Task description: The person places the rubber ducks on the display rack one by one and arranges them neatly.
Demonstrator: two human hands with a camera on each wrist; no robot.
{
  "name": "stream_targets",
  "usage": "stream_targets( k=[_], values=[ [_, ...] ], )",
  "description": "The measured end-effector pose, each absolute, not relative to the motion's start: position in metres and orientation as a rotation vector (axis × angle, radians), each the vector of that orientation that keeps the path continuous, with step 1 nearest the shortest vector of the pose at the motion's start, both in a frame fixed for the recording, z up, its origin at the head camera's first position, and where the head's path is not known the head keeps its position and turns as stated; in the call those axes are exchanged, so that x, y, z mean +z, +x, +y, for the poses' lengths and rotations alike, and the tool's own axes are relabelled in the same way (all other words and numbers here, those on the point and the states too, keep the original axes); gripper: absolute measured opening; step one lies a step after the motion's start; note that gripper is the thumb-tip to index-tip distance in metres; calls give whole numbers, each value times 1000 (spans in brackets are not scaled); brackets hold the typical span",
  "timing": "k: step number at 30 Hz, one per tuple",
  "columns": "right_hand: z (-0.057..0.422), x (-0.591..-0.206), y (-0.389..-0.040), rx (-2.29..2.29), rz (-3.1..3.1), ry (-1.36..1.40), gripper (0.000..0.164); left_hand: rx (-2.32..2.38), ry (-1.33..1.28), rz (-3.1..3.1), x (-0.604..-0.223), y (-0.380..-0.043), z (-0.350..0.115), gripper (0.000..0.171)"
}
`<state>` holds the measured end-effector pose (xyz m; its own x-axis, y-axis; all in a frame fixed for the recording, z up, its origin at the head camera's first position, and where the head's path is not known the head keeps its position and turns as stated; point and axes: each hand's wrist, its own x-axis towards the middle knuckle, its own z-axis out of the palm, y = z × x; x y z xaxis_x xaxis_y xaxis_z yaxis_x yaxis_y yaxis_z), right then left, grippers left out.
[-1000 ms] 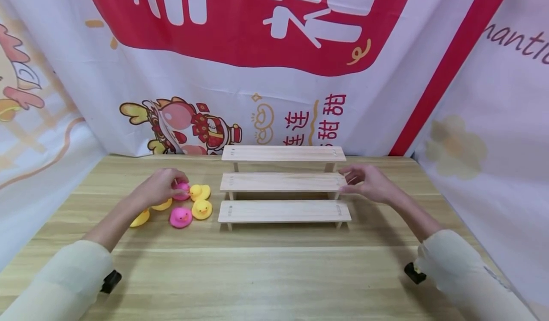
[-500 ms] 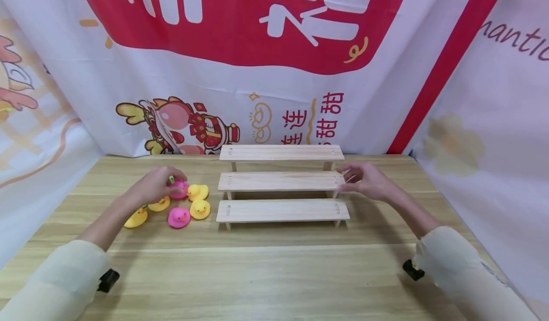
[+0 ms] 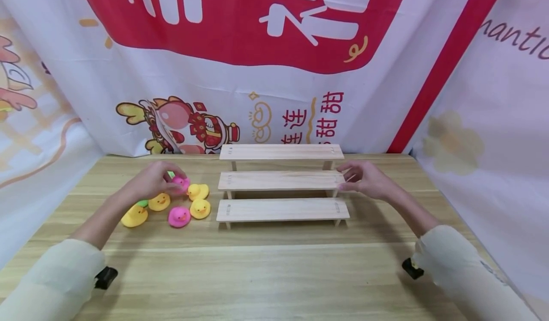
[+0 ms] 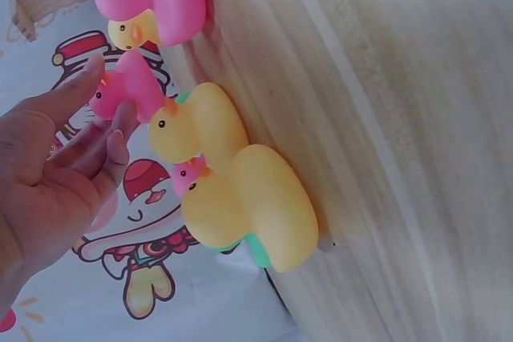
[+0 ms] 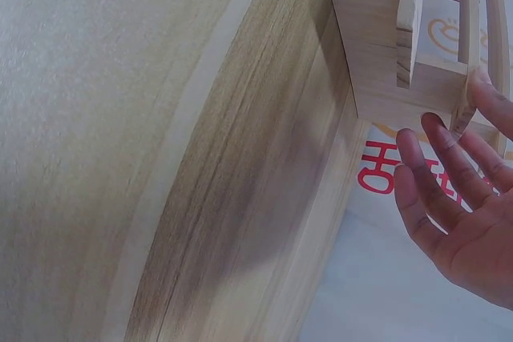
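In the head view, my left hand (image 3: 150,180) is at the left, its thumb and fingers round a pink rubber duck (image 3: 182,183). In the left wrist view this pink duck lies between thumb and fingertips; whether it touches the table cannot be told. Yellow ducks (image 3: 198,191) and another pink duck (image 3: 179,217) stand close by on the tabletop. My right hand (image 3: 368,180) holds the right end of the middle step of a three-tier wooden display stand (image 3: 280,180). Its thumb and fingers lie on either side of that board's end (image 5: 465,106).
The wood-grain table (image 3: 257,273) extends in front of the stand. A printed cloth backdrop (image 3: 274,87) hangs right behind the stand, and more cloth closes off both sides. Two yellow ducks (image 3: 134,215) sit beside my left forearm.
My left hand has shifted slightly left and up, and the pink duck at its fingers sits a little higher. The nearby yellow ducks show more. The right hand stays at the stand.
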<state>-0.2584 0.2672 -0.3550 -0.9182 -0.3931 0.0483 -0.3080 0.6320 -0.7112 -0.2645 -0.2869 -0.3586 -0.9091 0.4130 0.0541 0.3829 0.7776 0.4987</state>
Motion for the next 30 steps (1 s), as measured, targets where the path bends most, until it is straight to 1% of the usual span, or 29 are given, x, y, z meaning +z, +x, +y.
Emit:
stream_targets(
  k=[4, 10, 18, 30],
  values=[
    [268, -356, -258, -1165, 2731, -592, 50, 801, 657, 2912, -357, -264, -285, 21],
    [269, -357, -258, -1169, 2716, -582, 50, 838, 648, 2919, -353, -262, -282, 30],
    [266, -355, -256, -1198, 2683, -580, 51, 886, 572, 2901, -348, -259, -279, 27],
    [266, -354, -256, -1216, 2665, -575, 51, 931, 641, 2919, -345, -262, -276, 27]
  ],
)
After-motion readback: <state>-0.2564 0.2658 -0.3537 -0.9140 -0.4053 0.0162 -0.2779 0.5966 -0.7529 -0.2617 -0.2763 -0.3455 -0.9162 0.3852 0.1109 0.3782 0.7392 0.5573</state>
